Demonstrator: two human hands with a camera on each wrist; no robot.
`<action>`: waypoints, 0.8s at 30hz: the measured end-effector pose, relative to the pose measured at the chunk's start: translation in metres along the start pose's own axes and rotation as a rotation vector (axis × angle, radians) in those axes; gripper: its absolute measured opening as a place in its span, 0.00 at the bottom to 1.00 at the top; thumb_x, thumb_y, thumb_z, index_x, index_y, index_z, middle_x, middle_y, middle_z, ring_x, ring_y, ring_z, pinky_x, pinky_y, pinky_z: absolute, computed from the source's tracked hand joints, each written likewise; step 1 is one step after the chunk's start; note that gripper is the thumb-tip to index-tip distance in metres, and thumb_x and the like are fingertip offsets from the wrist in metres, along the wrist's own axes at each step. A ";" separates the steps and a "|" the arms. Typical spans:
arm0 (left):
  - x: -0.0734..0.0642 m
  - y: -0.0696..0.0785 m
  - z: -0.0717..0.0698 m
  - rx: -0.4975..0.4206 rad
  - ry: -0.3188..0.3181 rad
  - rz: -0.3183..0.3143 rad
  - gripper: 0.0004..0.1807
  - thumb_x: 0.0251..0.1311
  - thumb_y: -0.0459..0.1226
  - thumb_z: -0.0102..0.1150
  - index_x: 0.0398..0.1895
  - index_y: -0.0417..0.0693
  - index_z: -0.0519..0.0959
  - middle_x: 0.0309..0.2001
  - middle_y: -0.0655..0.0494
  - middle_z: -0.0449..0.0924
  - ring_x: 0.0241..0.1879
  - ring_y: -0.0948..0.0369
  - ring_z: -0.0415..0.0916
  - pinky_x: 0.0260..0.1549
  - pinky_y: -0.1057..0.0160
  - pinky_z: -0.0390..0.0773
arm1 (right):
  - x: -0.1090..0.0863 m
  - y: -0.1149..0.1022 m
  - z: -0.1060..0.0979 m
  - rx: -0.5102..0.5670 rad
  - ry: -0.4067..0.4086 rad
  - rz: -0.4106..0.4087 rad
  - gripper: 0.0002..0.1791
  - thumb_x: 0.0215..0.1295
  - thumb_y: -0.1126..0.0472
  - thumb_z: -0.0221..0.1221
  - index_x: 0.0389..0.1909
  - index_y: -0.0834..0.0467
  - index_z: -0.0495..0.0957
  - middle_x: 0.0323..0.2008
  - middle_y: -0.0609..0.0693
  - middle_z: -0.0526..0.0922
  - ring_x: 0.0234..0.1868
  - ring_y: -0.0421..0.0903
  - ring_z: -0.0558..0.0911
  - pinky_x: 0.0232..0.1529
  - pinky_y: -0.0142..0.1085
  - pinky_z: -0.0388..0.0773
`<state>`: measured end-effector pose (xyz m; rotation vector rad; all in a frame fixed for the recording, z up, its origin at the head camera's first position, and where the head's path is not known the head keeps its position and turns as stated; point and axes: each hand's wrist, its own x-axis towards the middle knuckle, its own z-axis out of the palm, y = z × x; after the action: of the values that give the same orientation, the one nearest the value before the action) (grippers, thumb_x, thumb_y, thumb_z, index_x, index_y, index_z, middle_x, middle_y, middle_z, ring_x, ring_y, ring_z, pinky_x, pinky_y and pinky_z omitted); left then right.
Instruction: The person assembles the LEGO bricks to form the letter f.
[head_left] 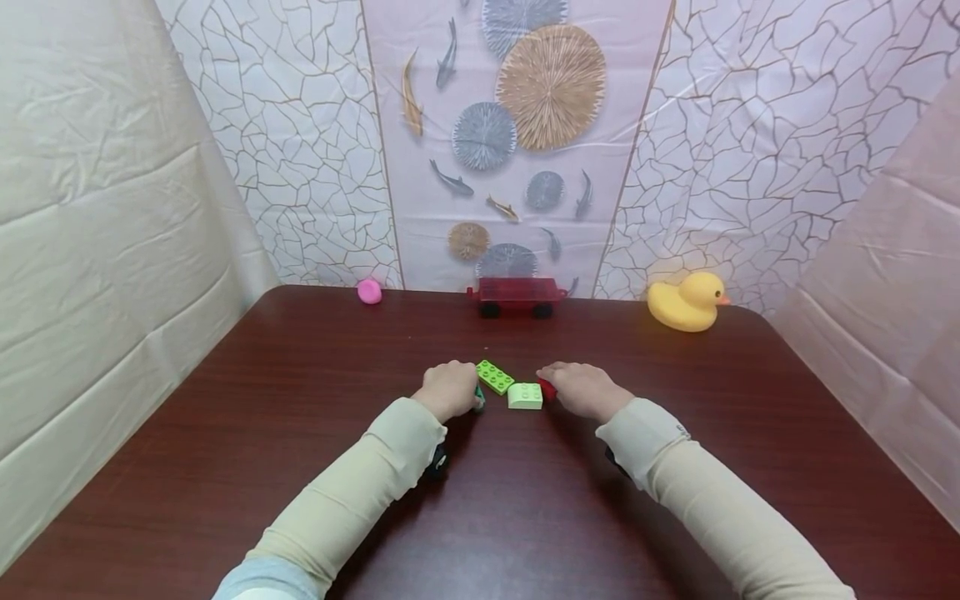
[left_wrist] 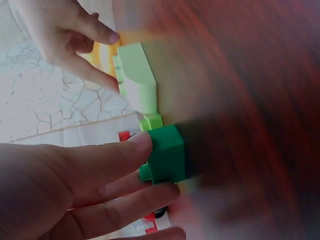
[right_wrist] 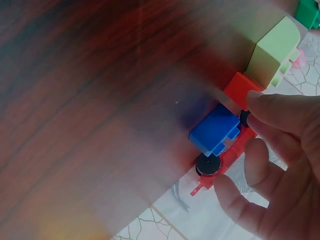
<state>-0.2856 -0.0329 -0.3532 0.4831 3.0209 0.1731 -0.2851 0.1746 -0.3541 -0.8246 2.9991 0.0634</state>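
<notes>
In the head view my left hand (head_left: 446, 390) is over the middle of the table, pinching a dark green toy brick (left_wrist: 169, 155) between thumb and fingers. My right hand (head_left: 587, 388) pinches a red brick (right_wrist: 240, 89) between thumb and forefinger. Between the hands lie a flat lime green studded brick (head_left: 495, 377) and a pale green brick (head_left: 525, 397) with a rounded side. The red brick sits right beside the pale green one. A blue brick (right_wrist: 215, 129) appears near the red brick in the right wrist view; the right hand hides it in the head view.
Along the back of the dark wooden table (head_left: 337, 350) stand a pink toy (head_left: 369, 291), a red wheeled wagon (head_left: 517, 292) and a yellow rubber duck (head_left: 686, 302). Behind them hangs a patterned cloth (head_left: 322, 167).
</notes>
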 end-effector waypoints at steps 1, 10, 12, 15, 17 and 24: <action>0.000 0.001 0.001 -0.005 -0.003 0.012 0.14 0.47 0.45 0.63 0.13 0.52 0.71 0.19 0.58 0.70 0.22 0.61 0.68 0.19 0.59 0.68 | 0.000 0.000 0.000 -0.001 0.006 -0.006 0.22 0.56 0.67 0.53 0.54 0.59 0.70 0.50 0.55 0.73 0.52 0.52 0.70 0.47 0.46 0.67; -0.006 0.011 0.001 -0.034 -0.021 0.103 0.11 0.45 0.45 0.64 0.14 0.54 0.75 0.18 0.60 0.69 0.22 0.63 0.67 0.18 0.61 0.67 | 0.003 -0.002 0.004 -0.011 0.047 -0.052 0.20 0.53 0.70 0.54 0.50 0.60 0.73 0.46 0.55 0.76 0.47 0.52 0.74 0.43 0.45 0.70; -0.008 0.014 0.000 -0.040 -0.038 0.121 0.11 0.45 0.45 0.64 0.13 0.55 0.75 0.18 0.61 0.69 0.22 0.63 0.67 0.18 0.61 0.67 | 0.004 -0.002 0.005 -0.011 0.049 -0.048 0.20 0.52 0.70 0.55 0.49 0.59 0.74 0.44 0.54 0.77 0.45 0.52 0.75 0.41 0.45 0.71; -0.010 0.018 0.001 -0.062 -0.056 0.151 0.09 0.45 0.44 0.65 0.14 0.57 0.77 0.18 0.64 0.70 0.23 0.64 0.66 0.19 0.62 0.67 | 0.005 -0.002 0.007 -0.018 0.063 -0.058 0.18 0.51 0.70 0.56 0.46 0.58 0.76 0.40 0.53 0.78 0.40 0.51 0.76 0.38 0.44 0.72; -0.011 0.021 0.002 -0.066 -0.054 0.170 0.08 0.44 0.44 0.65 0.14 0.58 0.77 0.19 0.65 0.71 0.24 0.65 0.67 0.20 0.61 0.68 | 0.005 -0.001 0.008 -0.017 0.072 -0.062 0.16 0.51 0.70 0.57 0.42 0.55 0.78 0.36 0.52 0.78 0.36 0.50 0.77 0.35 0.43 0.73; -0.015 0.030 0.002 -0.054 -0.047 0.209 0.11 0.42 0.44 0.66 0.12 0.56 0.74 0.17 0.65 0.70 0.24 0.65 0.67 0.21 0.61 0.67 | 0.004 0.000 0.002 0.006 0.064 -0.042 0.07 0.48 0.66 0.59 0.31 0.55 0.79 0.27 0.49 0.75 0.27 0.46 0.73 0.29 0.40 0.72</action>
<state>-0.2623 -0.0094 -0.3507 0.7860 2.9072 0.2519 -0.2886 0.1727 -0.3567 -0.9062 3.0375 0.0280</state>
